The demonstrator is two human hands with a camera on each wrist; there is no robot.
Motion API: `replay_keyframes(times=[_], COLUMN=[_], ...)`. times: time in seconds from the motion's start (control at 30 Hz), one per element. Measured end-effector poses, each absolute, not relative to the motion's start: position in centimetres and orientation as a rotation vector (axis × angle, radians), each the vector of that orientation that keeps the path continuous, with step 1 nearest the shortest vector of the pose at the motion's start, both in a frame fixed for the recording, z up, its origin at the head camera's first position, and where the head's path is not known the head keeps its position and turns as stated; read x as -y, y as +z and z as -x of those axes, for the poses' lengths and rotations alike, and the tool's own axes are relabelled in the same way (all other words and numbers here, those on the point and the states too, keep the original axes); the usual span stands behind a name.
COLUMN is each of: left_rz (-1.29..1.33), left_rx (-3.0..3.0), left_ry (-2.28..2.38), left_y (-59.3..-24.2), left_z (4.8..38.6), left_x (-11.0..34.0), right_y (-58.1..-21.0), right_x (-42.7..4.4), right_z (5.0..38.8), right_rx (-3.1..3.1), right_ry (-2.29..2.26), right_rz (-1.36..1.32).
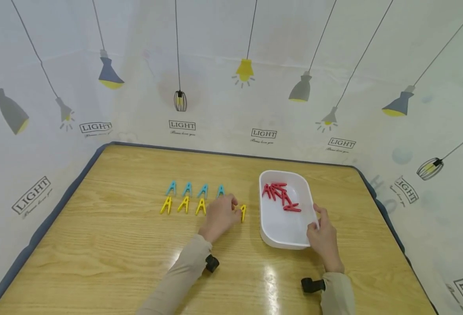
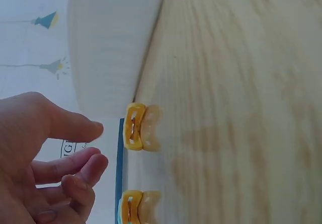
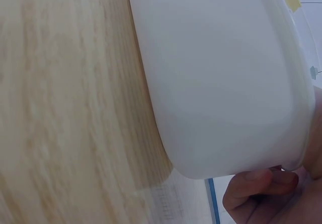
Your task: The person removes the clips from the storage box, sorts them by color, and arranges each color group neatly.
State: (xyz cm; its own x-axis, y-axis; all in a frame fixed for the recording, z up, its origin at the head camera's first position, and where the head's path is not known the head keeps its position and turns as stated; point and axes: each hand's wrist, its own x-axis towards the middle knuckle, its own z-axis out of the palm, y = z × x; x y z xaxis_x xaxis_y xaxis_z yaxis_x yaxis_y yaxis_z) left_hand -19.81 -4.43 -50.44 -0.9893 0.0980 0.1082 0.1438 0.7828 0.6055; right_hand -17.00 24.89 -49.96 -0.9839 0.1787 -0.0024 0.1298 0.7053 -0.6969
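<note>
My left hand (image 1: 221, 215) hovers over the table beside a yellow clothespin (image 1: 243, 213). In the left wrist view a gap separates the loosely bent fingers and thumb from that clothespin (image 2: 133, 128), and they hold nothing. At the right, my right hand (image 1: 324, 236) grips the rim of a white plastic tray (image 1: 286, 239), fingers bent over its edge. Several red clothespins (image 1: 284, 197) lie jumbled inside it. The right wrist view shows the tray's smooth outer wall (image 3: 221, 78) with fingertips (image 3: 251, 176) against it.
Left of the tray, several blue clothespins (image 1: 187, 189) stand in a row, with a row of yellow clothespins (image 1: 184, 204) in front of them. The wooden table (image 1: 109, 245) ends at a dark blue edge (image 1: 215, 153) against a lamp-patterned wall covering (image 1: 215, 65).
</note>
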Motion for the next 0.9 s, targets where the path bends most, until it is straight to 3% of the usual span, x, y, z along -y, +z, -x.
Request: replay_keyframes(times=[0.9], left_rz=[0.183], left_rx=[2.915], left_ry=[-1.107], left_y=[-51.6], left_z=[19.9], left_x=[3.9], right_y=[-50.1], right_x=[-25.0], right_z=[17.0], right_rx=[2.821], right_ry=[1.144], right_rz=[0.242])
